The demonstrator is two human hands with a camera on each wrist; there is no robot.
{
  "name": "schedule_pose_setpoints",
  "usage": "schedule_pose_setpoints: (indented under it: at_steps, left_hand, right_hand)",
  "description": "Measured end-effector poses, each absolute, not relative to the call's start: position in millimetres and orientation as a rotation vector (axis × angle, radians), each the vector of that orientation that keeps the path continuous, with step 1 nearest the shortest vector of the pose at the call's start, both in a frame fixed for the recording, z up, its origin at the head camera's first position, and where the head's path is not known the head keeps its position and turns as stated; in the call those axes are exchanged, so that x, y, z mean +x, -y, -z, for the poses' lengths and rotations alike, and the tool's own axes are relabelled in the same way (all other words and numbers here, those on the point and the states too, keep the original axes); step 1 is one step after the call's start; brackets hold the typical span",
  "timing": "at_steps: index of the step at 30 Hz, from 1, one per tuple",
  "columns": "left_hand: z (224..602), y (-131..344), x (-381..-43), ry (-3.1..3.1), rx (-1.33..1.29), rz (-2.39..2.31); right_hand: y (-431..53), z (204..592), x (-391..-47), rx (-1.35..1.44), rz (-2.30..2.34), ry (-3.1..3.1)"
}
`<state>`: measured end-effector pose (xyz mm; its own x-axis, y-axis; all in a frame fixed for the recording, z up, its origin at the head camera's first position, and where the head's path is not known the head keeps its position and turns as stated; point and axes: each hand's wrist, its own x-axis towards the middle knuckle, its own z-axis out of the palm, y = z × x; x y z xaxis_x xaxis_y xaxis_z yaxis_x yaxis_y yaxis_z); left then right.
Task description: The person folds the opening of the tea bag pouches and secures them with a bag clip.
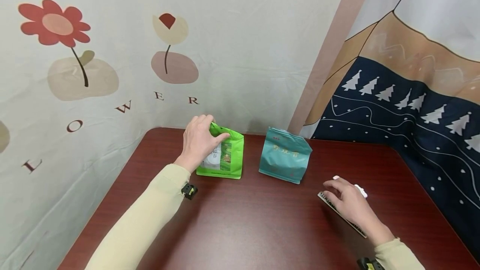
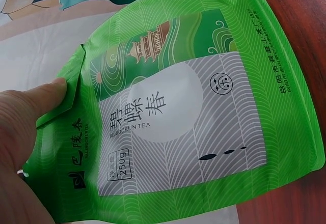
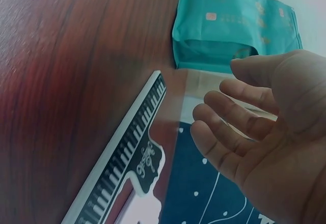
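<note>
My left hand [image 1: 198,140] grips the folded top of a bright green tea bag [image 1: 235,159], thumb on its front and fingers behind. In the left wrist view the thumb presses the bag's top fold, and the front reads Biluochun Tea, 250g. The bag stands upright toward the back of the table. Over a long clip [image 3: 119,155] with a piano-key pattern and a scalloped black handle, my right hand [image 1: 348,203] hangs with loosely bent fingers, holding nothing. In the head view the hand covers part of this clip.
A teal tea bag [image 1: 285,156] stands right of the green one, near the back edge of the dark red table [image 1: 240,228]. Small white scalloped pieces [image 1: 361,191] show beyond my right hand. A printed curtain [image 1: 255,53] hangs behind the table.
</note>
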<state>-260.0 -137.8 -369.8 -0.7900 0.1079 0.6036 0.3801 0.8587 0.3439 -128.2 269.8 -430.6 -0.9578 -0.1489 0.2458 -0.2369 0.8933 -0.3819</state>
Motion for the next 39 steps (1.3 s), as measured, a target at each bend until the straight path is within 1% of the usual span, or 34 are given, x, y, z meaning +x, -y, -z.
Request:
schedule_pose_setpoints:
  at_steps: [19, 39]
  left_hand:
    - [370.4, 137.0, -260.1, 2.444, -0.36, 0.62]
    - [368.5, 136.0, -260.7, 2.461, -0.351, 0.605]
  right_hand:
    - [-288.2, 436.4, -121.0, 0.246, -0.537, 2.904]
    - [-303.3, 445.7, -121.2, 0.241, -0.545, 2.924]
